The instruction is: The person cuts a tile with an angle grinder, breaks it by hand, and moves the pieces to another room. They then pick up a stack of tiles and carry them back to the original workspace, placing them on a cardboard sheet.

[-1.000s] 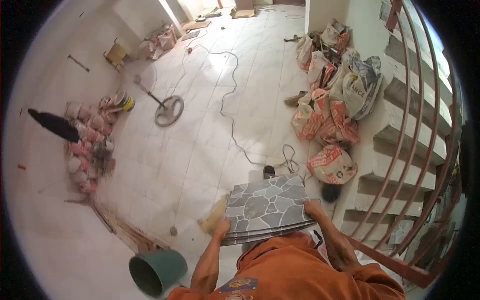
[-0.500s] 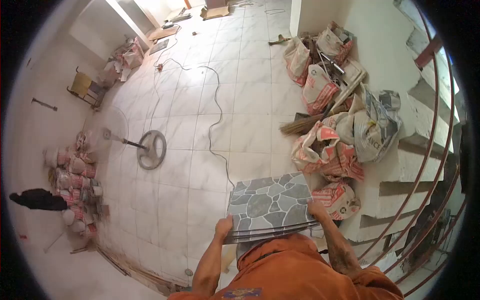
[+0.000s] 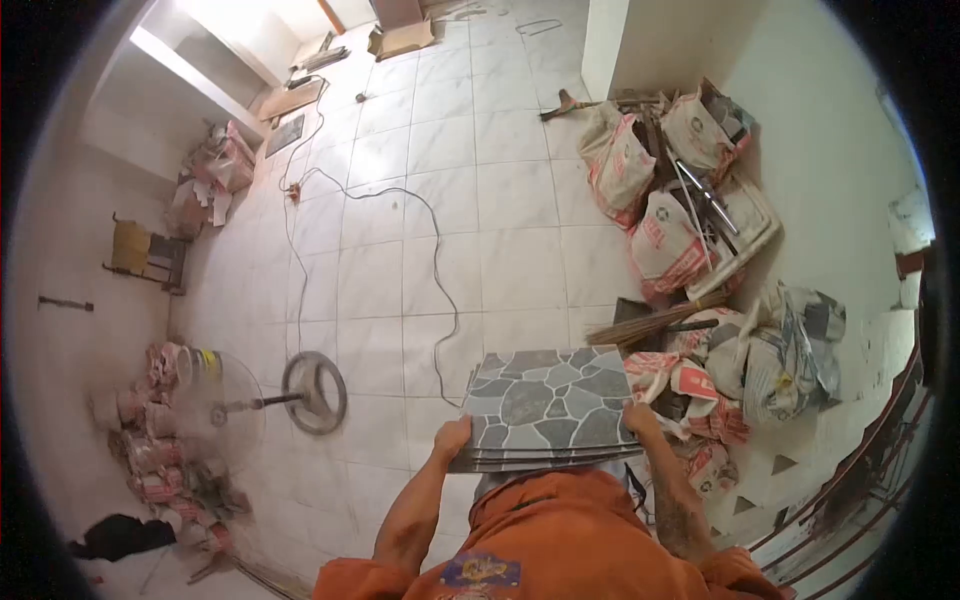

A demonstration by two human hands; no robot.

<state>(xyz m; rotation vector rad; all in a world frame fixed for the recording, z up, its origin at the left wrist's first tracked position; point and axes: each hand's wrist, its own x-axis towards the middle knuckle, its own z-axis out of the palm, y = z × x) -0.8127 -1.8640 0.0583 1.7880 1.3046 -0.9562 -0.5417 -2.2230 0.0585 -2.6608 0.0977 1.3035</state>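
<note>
Item one: a stack of tiles [image 3: 547,402], grey with a stone pattern, which we logged level at chest height, just before the orange shirt [image 3: 560,530] and above the floor [image 3: 520,260]. Its count we could not fix, perhaps four or five by the edges. The left hand [image 3: 453,438] was closed on the near left corner, thumb against the edge, fingers hidden underneath. The right hand [image 3: 638,418] was closed on the near right corner, fingers curled over the top tile. Item two: a fan [image 3: 262,403] lying on the floor to the left, well apart from the stack. Item three: a cable [image 3: 438,260] running across the floor and under the stack's far edge. Item four: sacks [image 3: 665,245] heaped against the right wall, a broom [image 3: 640,328] lying among them just beyond the stack. Item five: cans [image 3: 150,450] piled along the left wall, a chair [image 3: 148,255] farther up it. Item six: a box [image 3: 405,40] at the far end.
</note>
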